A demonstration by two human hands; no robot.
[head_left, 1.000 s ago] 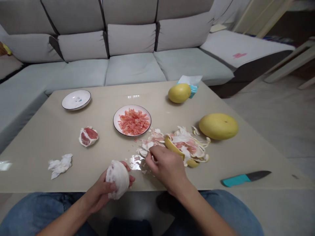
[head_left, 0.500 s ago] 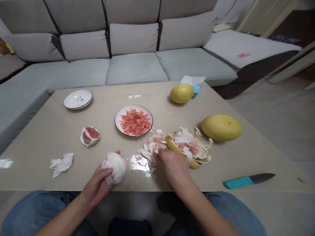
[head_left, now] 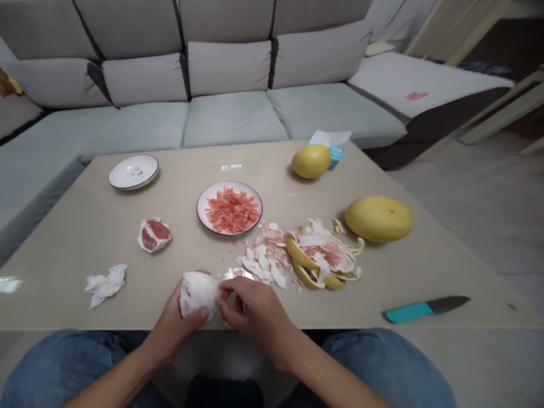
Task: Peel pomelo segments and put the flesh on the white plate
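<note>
My left hand (head_left: 176, 323) is wrapped round a peeled pomelo chunk (head_left: 198, 293) covered in white pith, held over the table's near edge. My right hand (head_left: 253, 309) pinches at the chunk's right side with thumb and fingertips. Just beyond lies a pile of white pith and yellow peel scraps (head_left: 304, 258). A white plate (head_left: 229, 208) of pink pomelo pieces stands behind the pile. Another part-peeled pink segment (head_left: 153, 234) lies to the left.
Two whole yellow pomelos (head_left: 378, 218) (head_left: 311, 161) sit at right and far right. A teal-handled knife (head_left: 425, 309) lies near the right front edge. A crumpled tissue (head_left: 105, 283), an empty white dish (head_left: 133, 171) and a tissue pack (head_left: 332, 143) are on the beige table (head_left: 85, 226); a grey sofa behind.
My right hand left the peel pile and came back left to the chunk in my left hand. The left hand drew the chunk slightly nearer the table edge.
</note>
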